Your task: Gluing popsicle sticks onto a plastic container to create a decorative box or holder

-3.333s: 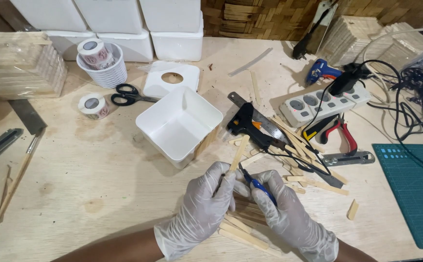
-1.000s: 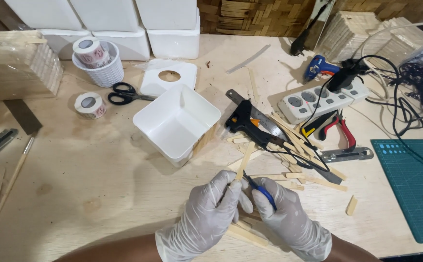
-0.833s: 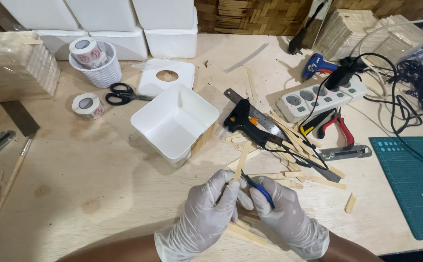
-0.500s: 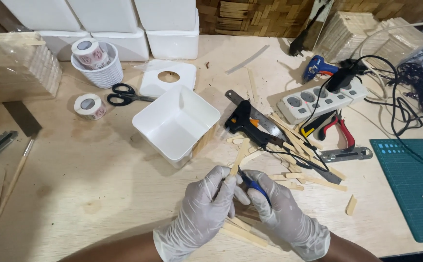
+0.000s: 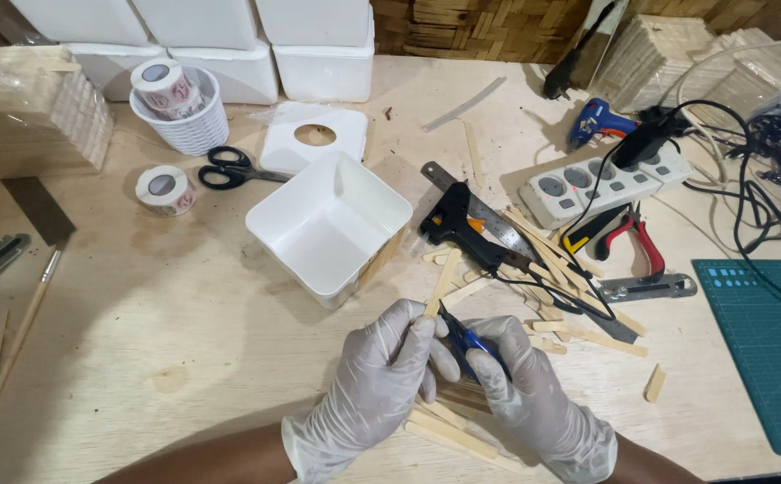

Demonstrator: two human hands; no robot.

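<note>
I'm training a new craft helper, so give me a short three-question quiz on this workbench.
1. True or false: the left hand holds a wooden stick.
2. What does the right hand grip? A) scissors B) blue-handled cutter C) tape roll
3. What lies just right of the white square tub?

Key: 1 true; 2 B; 3 the black glue gun.

Bare table (image 5: 139,332) left; glue gun (image 5: 458,224) ahead.

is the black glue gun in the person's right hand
No, the black glue gun lies on the table beyond the hands, while the right hand grips a small blue-handled cutter against a wooden stick.
</note>
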